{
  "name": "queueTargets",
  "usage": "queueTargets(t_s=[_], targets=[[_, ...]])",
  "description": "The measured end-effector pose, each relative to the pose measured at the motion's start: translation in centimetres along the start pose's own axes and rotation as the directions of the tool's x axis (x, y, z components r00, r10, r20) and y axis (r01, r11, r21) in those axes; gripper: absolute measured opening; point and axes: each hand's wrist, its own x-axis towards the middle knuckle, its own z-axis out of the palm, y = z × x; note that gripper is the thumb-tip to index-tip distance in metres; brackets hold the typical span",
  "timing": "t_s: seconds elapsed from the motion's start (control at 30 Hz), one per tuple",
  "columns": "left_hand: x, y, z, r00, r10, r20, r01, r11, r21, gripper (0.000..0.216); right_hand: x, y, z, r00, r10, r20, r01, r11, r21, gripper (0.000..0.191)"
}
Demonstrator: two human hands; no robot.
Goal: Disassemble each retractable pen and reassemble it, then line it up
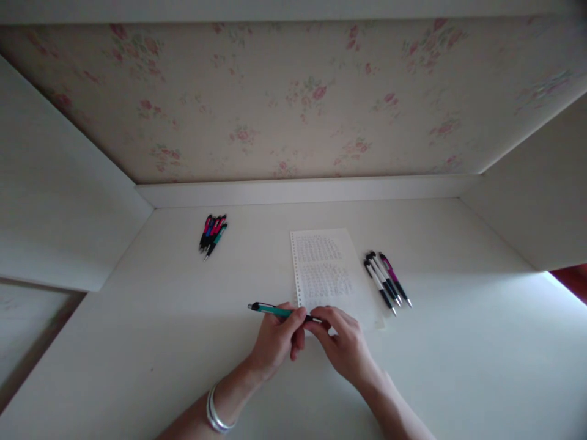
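Observation:
A teal pen [274, 310] with black ends lies across my left hand [279, 336], whose thumb and fingers are closed around its barrel. The silver-tipped end points right, where the thumb and fingertips of my right hand [337, 336] pinch it. Both hands are just over the lower edge of a sheet of paper [323, 269], which has handwriting and a row of punched holes along its left side. My hands hide the bottom of the sheet.
Several pens [213, 234], red, blue and teal, lie bunched at the back left. Right of the paper lie several white-and-black pens [383, 281] and one purple pen [392, 272]. White panels border the white desk [160, 305]; floral wallpaper [284, 110] covers the back.

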Motion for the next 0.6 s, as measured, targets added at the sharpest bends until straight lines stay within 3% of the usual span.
queueTargets(t_s=[0.1,0.27,0.43,0.6], targets=[[0.1,0.1,-0.2,1.000,0.011,-0.001,-0.011,1.000,0.013,0.050,0.1,-0.4,-0.6,0.990,0.142,0.006,-0.142,0.987,0.079,0.021],[0.0,0.2,-0.2,1.000,-0.003,0.030,0.001,0.999,0.041,0.050,0.1,-0.8,-1.5,0.971,0.213,0.108,-0.225,0.966,0.125,0.039],[-0.1,0.2,-0.2,0.998,0.001,0.068,-0.005,0.998,0.062,0.048,-0.3,-0.5,-1.6,0.956,0.262,0.130,-0.288,0.922,0.260,0.020],[0.0,0.2,-0.2,0.998,0.017,0.064,-0.021,0.998,0.067,0.046,-0.2,-0.5,-1.7,0.944,0.290,0.157,-0.325,0.901,0.288,0.027]])
